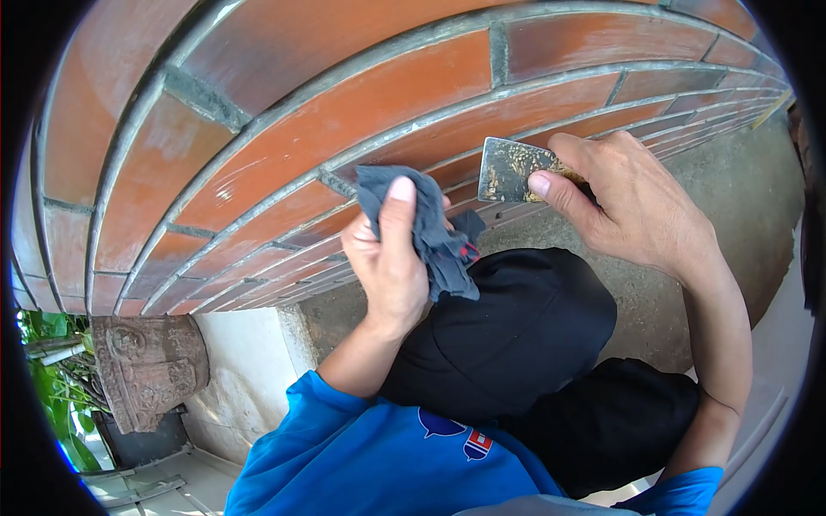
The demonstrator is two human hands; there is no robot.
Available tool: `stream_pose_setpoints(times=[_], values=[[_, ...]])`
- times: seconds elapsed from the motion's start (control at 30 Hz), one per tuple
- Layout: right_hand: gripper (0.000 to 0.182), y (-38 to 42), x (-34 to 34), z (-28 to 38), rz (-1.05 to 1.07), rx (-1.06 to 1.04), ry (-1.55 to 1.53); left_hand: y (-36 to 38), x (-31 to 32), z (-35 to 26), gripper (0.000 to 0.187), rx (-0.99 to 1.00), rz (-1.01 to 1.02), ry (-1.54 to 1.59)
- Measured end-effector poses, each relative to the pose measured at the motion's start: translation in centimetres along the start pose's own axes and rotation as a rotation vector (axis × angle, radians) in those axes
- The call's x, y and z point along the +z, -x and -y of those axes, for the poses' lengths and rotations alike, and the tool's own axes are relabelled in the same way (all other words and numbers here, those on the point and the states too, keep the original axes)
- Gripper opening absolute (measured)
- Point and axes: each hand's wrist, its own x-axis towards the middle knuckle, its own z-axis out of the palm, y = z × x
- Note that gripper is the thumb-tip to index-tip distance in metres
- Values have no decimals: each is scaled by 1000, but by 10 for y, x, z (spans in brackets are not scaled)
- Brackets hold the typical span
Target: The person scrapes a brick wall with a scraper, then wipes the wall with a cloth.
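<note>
A crumpled dark grey cloth (430, 236) is bunched in my left hand (387, 258), with the thumb pressed over it, close to the brick wall (379, 103). A small red mark shows near the cloth's lower right. My right hand (632, 202) pinches a flat scraper blade (514, 169) between thumb and fingers. Pale and yellowish residue speckles the dark blade, whose straight edge points left. The blade is a short way to the right of the cloth, not touching it. Orange-red bricks with grey mortar joints fill the view behind both hands.
My bent knees in black trousers (516, 335) are below the hands. Concrete floor (637, 292) runs along the wall's foot. At the lower left stand a carved reddish-brown planter (151, 370) and green leaves (60, 404), beside a pale surface (245, 353).
</note>
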Motion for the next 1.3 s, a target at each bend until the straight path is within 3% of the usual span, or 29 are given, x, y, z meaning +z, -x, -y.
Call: stream_pose_setpoints(times=[0.17,0.3,0.33,0.43,0.67,0.83,0.93,1.17,1.27,1.3], values=[[35,2,3,-3,-2,14,-39,-17,26,-22,42,-135,47,123],[35,3,0,-5,-3,5,-45,-12,41,-34,42,-239,93,551],[35,3,-2,-5,0,5,-42,-15,29,-32,30,-222,230,541],[32,5,-1,-10,-47,-35,7,-19,24,-25,30,-168,81,238],[51,0,4,-16,-277,-256,-54,-23,51,-16,35,-100,21,204],[33,1,1,-16,-181,-214,-67,-18,33,-26,30,-28,-220,199],[38,2,8,-25,-191,-261,-77,-18,12,-31,30,-38,-268,109],[28,5,6,-22,-155,-218,-53,-21,69,-26,30,-140,-78,192],[27,6,6,-23,-169,-208,-71,-20,71,-26,31,-158,-88,223],[27,6,7,-24,-173,-206,-71,-19,63,-24,31,-81,-120,128]])
